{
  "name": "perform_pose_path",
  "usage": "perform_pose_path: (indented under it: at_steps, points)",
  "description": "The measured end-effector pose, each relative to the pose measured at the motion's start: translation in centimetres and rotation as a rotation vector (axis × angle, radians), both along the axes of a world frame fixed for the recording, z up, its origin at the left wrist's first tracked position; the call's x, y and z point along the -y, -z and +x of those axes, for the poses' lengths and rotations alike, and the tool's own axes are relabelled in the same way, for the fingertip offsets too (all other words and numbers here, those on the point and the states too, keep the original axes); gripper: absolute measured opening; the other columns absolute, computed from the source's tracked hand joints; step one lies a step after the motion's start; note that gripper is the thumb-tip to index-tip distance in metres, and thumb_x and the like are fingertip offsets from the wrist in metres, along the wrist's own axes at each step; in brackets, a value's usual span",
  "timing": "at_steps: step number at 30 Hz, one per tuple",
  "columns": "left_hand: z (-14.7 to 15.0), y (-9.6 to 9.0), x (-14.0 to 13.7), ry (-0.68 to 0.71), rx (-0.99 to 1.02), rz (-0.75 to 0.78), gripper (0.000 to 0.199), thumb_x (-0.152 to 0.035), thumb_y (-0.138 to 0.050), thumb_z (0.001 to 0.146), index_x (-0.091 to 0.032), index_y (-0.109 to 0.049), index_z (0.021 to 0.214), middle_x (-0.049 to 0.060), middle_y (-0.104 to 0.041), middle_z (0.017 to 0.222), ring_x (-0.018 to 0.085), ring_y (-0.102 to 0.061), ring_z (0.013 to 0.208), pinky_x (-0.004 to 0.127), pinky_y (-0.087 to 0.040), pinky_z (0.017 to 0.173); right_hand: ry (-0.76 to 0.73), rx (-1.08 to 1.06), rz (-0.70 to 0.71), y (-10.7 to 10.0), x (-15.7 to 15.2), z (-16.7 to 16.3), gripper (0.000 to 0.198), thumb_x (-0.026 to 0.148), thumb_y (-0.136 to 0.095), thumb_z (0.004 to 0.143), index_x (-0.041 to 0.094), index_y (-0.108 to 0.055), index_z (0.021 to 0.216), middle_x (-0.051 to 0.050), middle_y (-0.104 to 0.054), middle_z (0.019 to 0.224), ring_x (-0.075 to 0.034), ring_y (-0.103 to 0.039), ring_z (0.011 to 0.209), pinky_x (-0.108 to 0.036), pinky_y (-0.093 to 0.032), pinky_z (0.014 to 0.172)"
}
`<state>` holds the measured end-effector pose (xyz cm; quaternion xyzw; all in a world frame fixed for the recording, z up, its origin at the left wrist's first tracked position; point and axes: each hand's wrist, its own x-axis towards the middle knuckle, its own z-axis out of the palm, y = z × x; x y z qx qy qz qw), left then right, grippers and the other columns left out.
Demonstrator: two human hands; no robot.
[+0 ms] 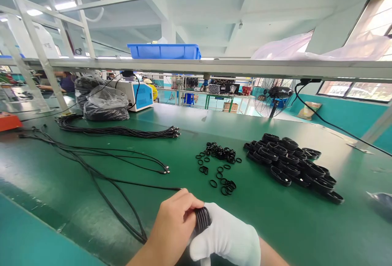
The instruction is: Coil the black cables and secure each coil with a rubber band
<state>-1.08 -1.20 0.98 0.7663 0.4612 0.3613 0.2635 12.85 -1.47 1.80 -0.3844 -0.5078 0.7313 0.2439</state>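
A coiled black cable (202, 219) sits between my two hands at the front edge of the table. My bare left hand (174, 221) grips the coil from the left, thumb and fingers closed on it. In a white glove, my right hand (228, 233) wraps round the same coil from the right. The coil's lower part is hidden by the hands. Several loose black cables (122, 182) stretch over the table on the left, one running up to my left hand. Ahead lie many small black rings (225, 151), some piled and some scattered.
A heap of coiled black cables (288, 159) lies at right on the green table (190, 119). Further back are a bundle of straight cables (122, 130), a bagged black pile (105, 104) and a white-and-blue machine (137, 94). Overhead, a shelf carries a blue bin (163, 51).
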Motion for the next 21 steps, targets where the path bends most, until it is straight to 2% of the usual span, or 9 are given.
perform_pose_path:
  at_steps: [3, 5, 7, 9, 12, 14, 16, 19, 21]
  points:
    - [0.2, 0.9, -0.2, -0.029, 0.076, 0.019, 0.03, -0.002, -0.044, 0.071, -0.021, -0.066, 0.074, -0.002, -0.057, 0.069, 0.011, -0.055, 0.064, 0.019, -0.04, 0.057, 0.007, 0.057, -0.025, -0.4, 0.2, -0.5, 0.011, 0.008, -0.062, 0.049, 0.014, -0.054, 0.049, 0.002, -0.054, 0.05, -0.008, -0.05, 0.04, -0.017, -0.039, 0.035]
    - [0.3, 0.7, -0.7, -0.022, 0.091, -0.038, 0.028, -0.003, -0.044, 0.072, -0.022, -0.065, 0.073, -0.002, -0.058, 0.069, 0.011, -0.055, 0.064, 0.02, -0.041, 0.058, 0.035, 0.056, -0.057, -0.4, 0.3, -0.7, 0.004, 0.01, -0.059, 0.052, 0.013, -0.056, 0.051, 0.001, -0.054, 0.048, -0.008, -0.049, 0.038, -0.017, -0.037, 0.033]
    - [0.0, 0.0, -1.0, 0.014, 0.071, -0.1, 0.027, -0.006, -0.047, 0.073, -0.024, -0.065, 0.081, -0.002, -0.059, 0.076, 0.012, -0.055, 0.067, 0.022, -0.042, 0.062, 0.094, 0.015, -0.105, -0.1, 0.3, -0.5, 0.003, 0.014, -0.058, 0.053, 0.011, -0.058, 0.055, 0.0, -0.053, 0.048, -0.009, -0.049, 0.039, -0.017, -0.037, 0.032]
    - [-0.4, -0.6, -1.1, 0.036, 0.068, -0.138, 0.027, -0.011, -0.05, 0.073, -0.027, -0.063, 0.09, -0.001, -0.06, 0.092, 0.015, -0.057, 0.079, 0.025, -0.044, 0.073, 0.164, -0.069, -0.15, 0.2, 0.1, 0.1, 0.011, 0.019, -0.062, 0.055, 0.011, -0.059, 0.061, -0.002, -0.055, 0.053, -0.011, -0.053, 0.045, -0.02, -0.042, 0.037]
    - [-0.9, -0.4, -0.2, 0.009, 0.117, -0.194, 0.015, -0.02, -0.052, 0.075, -0.026, -0.063, 0.082, 0.002, -0.053, 0.116, 0.022, -0.049, 0.108, 0.036, -0.038, 0.094, 0.227, -0.211, -0.167, 0.4, -0.1, 0.9, 0.025, 0.027, -0.069, 0.056, 0.012, -0.057, 0.073, -0.003, -0.059, 0.066, -0.014, -0.058, 0.056, -0.027, -0.047, 0.049]
    - [-0.6, 0.4, 0.7, 0.023, 0.151, -0.253, 0.014, -0.021, -0.056, 0.069, -0.025, -0.064, 0.081, 0.003, -0.046, 0.128, 0.026, -0.042, 0.119, 0.041, -0.034, 0.1, 0.226, -0.29, -0.16, 0.4, -0.2, 1.1, 0.027, 0.027, -0.072, 0.054, 0.013, -0.054, 0.069, 0.0, -0.055, 0.063, -0.012, -0.054, 0.054, -0.025, -0.042, 0.049]
    - [0.1, 1.4, 1.6, 0.045, 0.185, -0.278, 0.02, -0.019, -0.059, 0.064, -0.025, -0.066, 0.083, 0.002, -0.039, 0.136, 0.028, -0.04, 0.121, 0.043, -0.034, 0.1, 0.208, -0.346, -0.128, 0.2, -0.2, 0.7, 0.026, 0.025, -0.072, 0.053, 0.013, -0.05, 0.059, 0.002, -0.048, 0.056, -0.009, -0.049, 0.051, -0.022, -0.035, 0.048]
    - [1.2, 2.5, 2.5, 0.025, 0.197, -0.213, 0.006, -0.021, -0.057, 0.068, -0.022, -0.063, 0.069, 0.004, -0.039, 0.137, 0.028, -0.042, 0.12, 0.04, -0.038, 0.098, 0.225, -0.37, -0.093, 0.0, -0.1, 0.1, 0.026, 0.022, -0.069, 0.052, 0.014, -0.045, 0.05, 0.004, -0.042, 0.048, -0.009, -0.046, 0.049, -0.024, -0.034, 0.05]
    - [1.3, 2.5, 2.5, 0.004, 0.172, -0.16, 0.008, -0.021, -0.055, 0.07, -0.021, -0.061, 0.064, 0.005, -0.041, 0.136, 0.029, -0.041, 0.121, 0.041, -0.037, 0.098, 0.249, -0.372, -0.089, 0.2, 0.0, 0.0, 0.026, 0.021, -0.067, 0.052, 0.015, -0.042, 0.049, 0.005, -0.041, 0.046, -0.009, -0.045, 0.048, -0.025, -0.035, 0.05]
